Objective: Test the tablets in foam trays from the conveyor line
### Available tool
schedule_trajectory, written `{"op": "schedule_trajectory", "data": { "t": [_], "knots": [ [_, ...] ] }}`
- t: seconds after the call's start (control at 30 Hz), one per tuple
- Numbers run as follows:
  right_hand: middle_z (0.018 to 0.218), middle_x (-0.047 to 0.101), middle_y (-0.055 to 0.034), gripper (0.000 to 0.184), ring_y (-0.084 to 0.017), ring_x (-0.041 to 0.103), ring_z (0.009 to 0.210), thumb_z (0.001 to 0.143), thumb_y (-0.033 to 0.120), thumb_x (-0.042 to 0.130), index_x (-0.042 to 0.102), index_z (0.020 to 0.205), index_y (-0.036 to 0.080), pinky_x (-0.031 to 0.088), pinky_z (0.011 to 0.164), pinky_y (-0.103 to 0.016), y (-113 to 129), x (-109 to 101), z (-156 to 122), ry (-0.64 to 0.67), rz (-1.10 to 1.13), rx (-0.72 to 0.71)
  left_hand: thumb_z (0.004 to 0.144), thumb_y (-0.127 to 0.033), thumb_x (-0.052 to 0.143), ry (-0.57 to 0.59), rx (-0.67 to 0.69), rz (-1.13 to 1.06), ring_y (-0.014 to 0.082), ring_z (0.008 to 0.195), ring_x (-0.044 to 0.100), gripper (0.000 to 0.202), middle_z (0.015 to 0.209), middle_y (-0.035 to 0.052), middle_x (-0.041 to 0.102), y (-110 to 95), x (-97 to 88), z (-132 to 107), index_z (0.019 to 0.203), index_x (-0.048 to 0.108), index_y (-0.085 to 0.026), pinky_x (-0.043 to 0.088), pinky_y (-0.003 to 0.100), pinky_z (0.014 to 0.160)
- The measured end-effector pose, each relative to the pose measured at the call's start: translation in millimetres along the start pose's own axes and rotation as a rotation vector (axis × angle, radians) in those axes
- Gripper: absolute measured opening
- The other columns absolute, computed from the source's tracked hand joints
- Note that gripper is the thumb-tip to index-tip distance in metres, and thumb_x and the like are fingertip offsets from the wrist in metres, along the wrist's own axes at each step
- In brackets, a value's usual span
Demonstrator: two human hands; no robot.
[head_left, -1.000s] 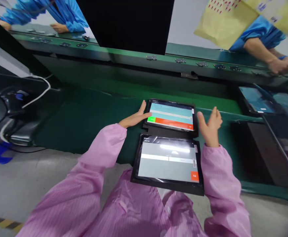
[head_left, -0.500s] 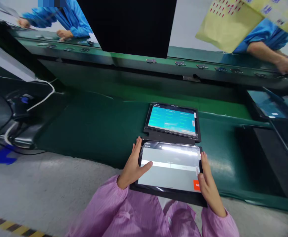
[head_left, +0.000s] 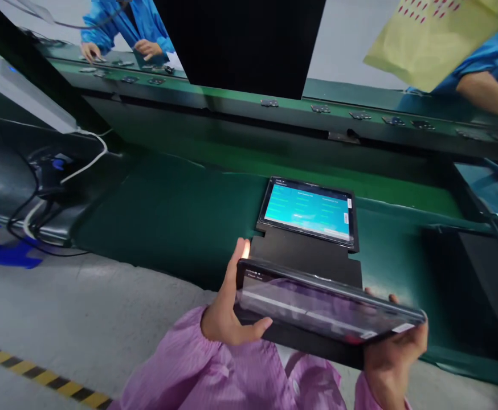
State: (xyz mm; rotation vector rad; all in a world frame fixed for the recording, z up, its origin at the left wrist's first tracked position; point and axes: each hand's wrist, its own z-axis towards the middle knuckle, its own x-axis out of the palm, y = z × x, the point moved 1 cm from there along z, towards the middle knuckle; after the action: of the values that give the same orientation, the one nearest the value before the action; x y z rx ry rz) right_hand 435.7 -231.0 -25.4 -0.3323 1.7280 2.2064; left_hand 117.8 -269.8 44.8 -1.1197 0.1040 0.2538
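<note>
Tablet (head_left: 313,307) aslant over black base (head_left: 306,254), second tablet (head_left: 307,212) beyond

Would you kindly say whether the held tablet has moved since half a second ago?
Yes: judged against the far tablet, the held tablet has tilted up, its right end shifting rightward.
</note>
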Motion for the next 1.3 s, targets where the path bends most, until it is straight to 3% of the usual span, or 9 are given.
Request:
{"op": "schedule_trajectory", "data": {
  "t": [0.1,0.23,0.33,0.47,0.6,0.73,0.9,1.13,1.3],
  "knots": [
    [0.145,0.041,-0.0219,0.098,-0.045,0.062,0.109,0.085,0.072,0.047,-0.005,0.157,0.030,0.050,0.086,-0.069,31.2,-2.1,-8.6,-0.029,0.055,-0.078,0.079,-0.039,0.069,-0.186,0.171,0.048,0.0327,0.153,0.007,0.103,0.166,-0.0069,-0.002,3.4,12.4,-12.0,0.157,0.002,-0.034,0.013,0.054,0.126],
    [0.153,0.028,-0.0170,0.124,-0.038,0.057,0.120,0.074,0.049,0.079,-0.015,0.154,0.036,0.046,0.097,-0.063,75.1,3.5,-15.1,-0.006,0.023,-0.112,0.082,-0.048,0.063,-0.340,0.209,0.070,0.0286,0.153,0.006,0.094,0.165,-0.0139,0.000,3.2,19.4,-11.2,0.156,0.007,-0.038,0.017,0.050,0.127],
    [0.156,0.018,-0.0152,0.115,-0.037,0.041,0.136,0.078,0.047,0.076,-0.007,0.157,0.033,0.036,0.107,-0.061,84.4,11.5,-2.9,-0.051,-0.118,-0.131,0.083,-0.046,0.064,-0.182,0.196,0.048,0.0307,0.153,0.012,0.094,0.166,-0.0044,0.007,8.9,11.6,7.4,0.157,0.006,-0.034,0.020,0.053,0.125],
    [0.135,0.042,-0.0155,0.107,-0.031,0.050,0.125,0.083,0.050,0.069,-0.006,0.157,0.028,0.038,0.106,-0.056,76.9,21.7,17.8,-0.011,-0.050,-0.001,0.084,-0.044,0.067,0.012,0.094,0.005,0.0354,0.152,0.009,0.098,0.166,0.0081,0.009,23.1,-0.7,32.2,0.158,0.004,-0.028,0.015,0.059,0.123],
    [0.122,0.052,-0.0125,0.101,-0.026,0.057,0.114,0.085,0.049,0.067,0.000,0.157,0.025,0.040,0.105,-0.053,71.5,26.6,23.4,-0.068,0.034,0.129,0.090,-0.048,0.059,0.189,-0.026,-0.037,0.0331,0.153,0.002,0.093,0.167,0.0074,0.001,32.5,-15.2,42.7,0.157,-0.001,-0.030,0.010,0.056,0.124],
    [0.137,0.048,-0.0147,0.093,-0.027,0.049,0.128,0.087,0.048,0.064,0.005,0.156,0.026,0.033,0.110,-0.055,68.8,19.6,22.9,-0.073,0.023,0.129,0.093,-0.051,0.055,0.393,-0.194,0.135,0.0350,0.152,-0.007,0.090,0.167,0.0056,-0.001,38.9,-39.2,43.0,0.156,-0.006,-0.035,-0.012,0.062,0.119],
    [0.151,0.036,-0.0160,0.085,-0.027,0.033,0.143,0.087,0.043,0.066,0.019,0.154,0.022,0.017,0.118,-0.056,63.5,2.4,21.7,-0.269,-0.141,0.077,0.094,-0.050,0.054,0.381,-0.317,0.161,0.0323,0.152,-0.007,0.092,0.166,0.0064,-0.005,41.1,-49.2,24.5,0.155,-0.012,-0.034,-0.008,0.058,0.122],
    [0.149,0.043,-0.0141,0.078,-0.029,0.037,0.141,0.091,0.052,0.058,0.020,0.155,0.026,0.026,0.116,-0.056,46.1,1.3,4.9,-0.029,0.003,0.252,0.093,-0.046,0.057,0.432,-0.279,0.149,0.0336,0.152,0.002,0.094,0.166,0.0085,0.001,37.2,-34.5,8.5,0.155,-0.013,-0.032,-0.005,0.060,0.122],
    [0.159,0.032,-0.0051,0.064,-0.025,0.030,0.146,0.098,0.051,0.048,0.028,0.155,0.029,0.026,0.120,-0.046,39.8,-1.0,1.9,0.084,-0.155,0.183,0.097,-0.043,0.050,0.418,-0.327,0.070,0.0350,0.150,-0.014,0.087,0.164,0.0046,-0.018,22.1,-24.6,-5.7,0.155,-0.013,-0.033,0.000,0.063,0.121]
  ]
}}
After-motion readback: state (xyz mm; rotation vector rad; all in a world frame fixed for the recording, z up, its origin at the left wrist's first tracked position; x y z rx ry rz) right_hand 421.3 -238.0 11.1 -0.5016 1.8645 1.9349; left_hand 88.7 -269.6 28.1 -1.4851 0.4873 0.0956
